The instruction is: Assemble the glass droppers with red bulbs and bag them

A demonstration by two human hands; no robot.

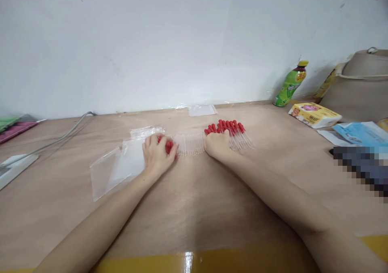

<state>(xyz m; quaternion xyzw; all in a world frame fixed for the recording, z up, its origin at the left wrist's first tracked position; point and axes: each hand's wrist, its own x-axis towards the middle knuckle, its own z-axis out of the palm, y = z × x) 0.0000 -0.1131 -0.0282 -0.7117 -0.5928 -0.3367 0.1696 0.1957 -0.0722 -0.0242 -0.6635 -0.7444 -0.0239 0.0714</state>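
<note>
The left hand curls over red tops and the right hand is half closed; whether either grips cannot be told. Between them, clear tubes lie lined up, while looser red-topped droppers fan out beyond the right and flat bags show none inside.

Brown tabletop, clear bags, red-topped droppers, green bottle, yellow-white packet, grey cable

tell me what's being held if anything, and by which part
The left hand curls over red tips; the right hand is at the edge of the clear tubes. Whether either actually grips anything can't be told.
</note>
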